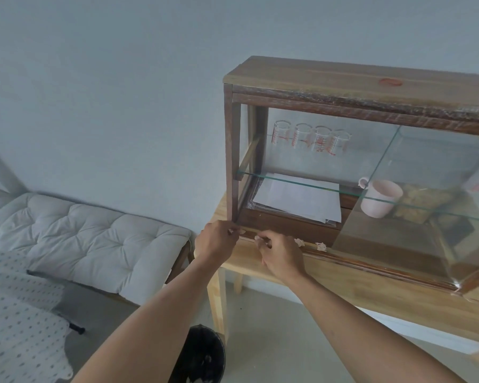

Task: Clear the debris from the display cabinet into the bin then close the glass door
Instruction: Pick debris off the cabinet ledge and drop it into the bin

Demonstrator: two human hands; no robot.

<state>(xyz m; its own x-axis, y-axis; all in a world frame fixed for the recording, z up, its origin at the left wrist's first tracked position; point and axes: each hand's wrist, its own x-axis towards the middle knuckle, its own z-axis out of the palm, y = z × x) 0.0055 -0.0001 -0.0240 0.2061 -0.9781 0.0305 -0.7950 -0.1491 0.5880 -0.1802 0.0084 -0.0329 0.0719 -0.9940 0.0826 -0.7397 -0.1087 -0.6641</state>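
The wooden display cabinet [302, 78] stands on a light wood table [343, 283]. Its glass door [426, 217] is slid to the right, so the left half is open. Two crumpled pale paper scraps [299, 242] [320, 246] lie in the bottom door track. My left hand [216, 243] is at the cabinet's bottom left corner, fingers pinched on a small pale scrap at the track. Just to its right, my right hand [280, 257] has its fingertips pinched on another pale bit. A black bin [202, 355] sits on the floor below, between my forearms.
Several glass measuring cups [310, 139] stand on the glass shelf [302, 183]. White papers [299, 199] lie beneath it, and a pink mug [379, 199] stands behind the door. A white cushioned bench [94, 236] is on the left and a dotted cloth [20, 322] at lower left.
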